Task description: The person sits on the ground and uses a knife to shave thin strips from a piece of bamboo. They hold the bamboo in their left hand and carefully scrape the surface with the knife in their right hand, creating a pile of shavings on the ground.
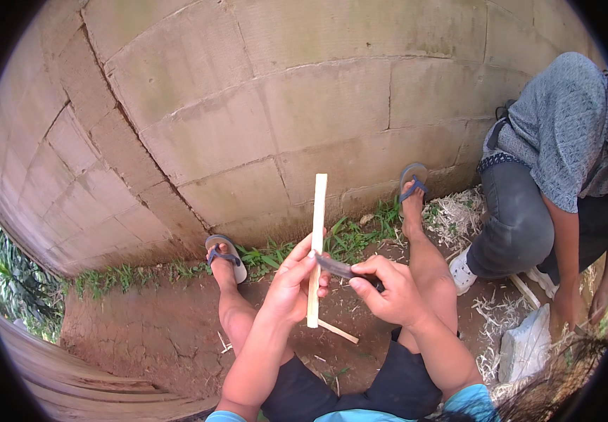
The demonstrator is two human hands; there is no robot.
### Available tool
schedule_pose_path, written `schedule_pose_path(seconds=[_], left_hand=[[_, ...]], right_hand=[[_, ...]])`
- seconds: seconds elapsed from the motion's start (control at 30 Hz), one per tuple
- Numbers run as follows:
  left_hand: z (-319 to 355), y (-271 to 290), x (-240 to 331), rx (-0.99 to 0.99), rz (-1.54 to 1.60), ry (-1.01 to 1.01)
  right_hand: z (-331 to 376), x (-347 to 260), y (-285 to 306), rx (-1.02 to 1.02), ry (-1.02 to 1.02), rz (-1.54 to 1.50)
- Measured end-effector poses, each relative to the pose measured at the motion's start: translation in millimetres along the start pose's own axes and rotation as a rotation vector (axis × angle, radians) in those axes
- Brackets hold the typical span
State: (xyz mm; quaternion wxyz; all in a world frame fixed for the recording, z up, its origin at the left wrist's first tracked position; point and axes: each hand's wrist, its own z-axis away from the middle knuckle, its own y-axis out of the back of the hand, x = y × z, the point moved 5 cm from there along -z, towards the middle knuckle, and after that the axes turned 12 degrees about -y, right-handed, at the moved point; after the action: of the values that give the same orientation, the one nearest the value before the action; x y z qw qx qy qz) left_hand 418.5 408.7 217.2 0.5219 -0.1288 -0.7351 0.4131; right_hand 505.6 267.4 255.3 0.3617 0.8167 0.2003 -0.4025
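Note:
A pale, flat strip of wood (320, 211) stands nearly upright in front of me, its far end pointing at the wall. My left hand (287, 287) is closed around its middle, thumb on the near face. In my right hand (394, 290) is a knife (335, 266) with a dark, slightly curved blade, held by its handle. The blade points left and lies against or just over the strip beside my left thumb; I cannot tell how firmly they touch. My right fingers hide most of the handle.
A block wall (332, 105) rises ahead, with grass (346, 239) along its foot. A thin wood piece (338, 332) lies on the dirt below my hands. At right, a co-worker (522, 211) crouches near a pale block (526, 344) and wood shavings (490, 327).

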Motion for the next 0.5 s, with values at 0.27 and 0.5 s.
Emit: schedule_pose_path(seconds=[0.27,0.5], left_hand=[[11.8,25.6,7.6,0.069,0.101,-0.047],[32.3,36.7,20.5,0.021,0.026,-0.123]], right_hand=[[-10.0,-27.0,-40.0,-0.03,0.159,-0.09],[-28.2,-22.2,-49.2,-0.098,0.081,-0.223]])
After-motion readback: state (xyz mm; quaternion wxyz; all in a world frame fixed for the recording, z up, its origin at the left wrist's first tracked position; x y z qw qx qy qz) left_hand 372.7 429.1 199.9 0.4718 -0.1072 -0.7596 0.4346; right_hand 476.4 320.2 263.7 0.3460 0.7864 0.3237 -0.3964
